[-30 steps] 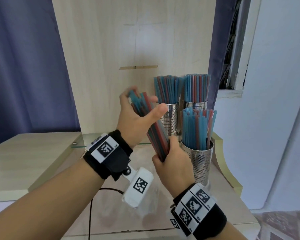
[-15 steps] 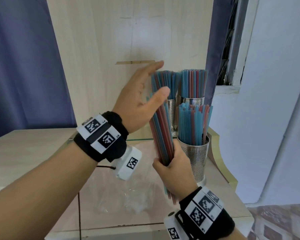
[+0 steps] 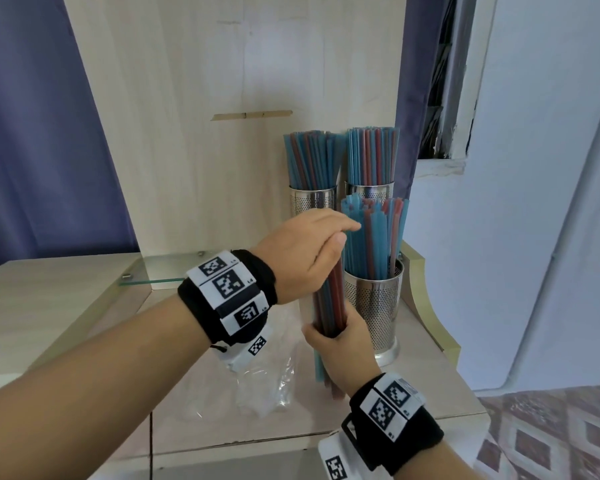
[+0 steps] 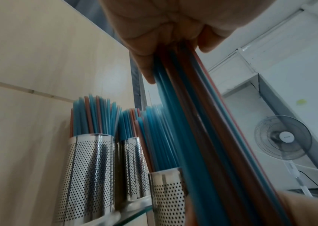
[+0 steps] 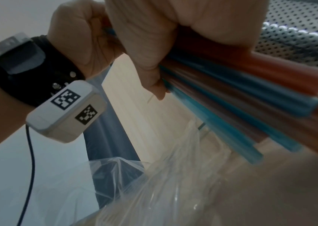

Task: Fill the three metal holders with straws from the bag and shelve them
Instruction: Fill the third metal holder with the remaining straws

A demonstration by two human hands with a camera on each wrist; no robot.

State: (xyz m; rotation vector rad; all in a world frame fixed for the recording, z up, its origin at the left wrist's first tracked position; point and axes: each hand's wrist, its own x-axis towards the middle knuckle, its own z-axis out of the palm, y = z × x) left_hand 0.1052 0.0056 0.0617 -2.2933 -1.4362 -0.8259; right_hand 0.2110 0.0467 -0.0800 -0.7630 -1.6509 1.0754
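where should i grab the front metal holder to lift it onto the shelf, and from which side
Probably grip the front holder round its perforated wall, about mid-height, below the straws fanning from its rim. Come from its right, open side: the left hand and right hand hold a straw bundle close on its left, and two filled holders stand behind it. It stands upright, so wrap sideways.

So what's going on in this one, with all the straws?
A person is holding a bundle of blue and red straws upright with both hands: the right hand grips its lower part, the left hand closes over its top. Three perforated metal holders already contain straws: two at the back and a nearer one right beside the bundle. A clear plastic bag lies on the counter below.
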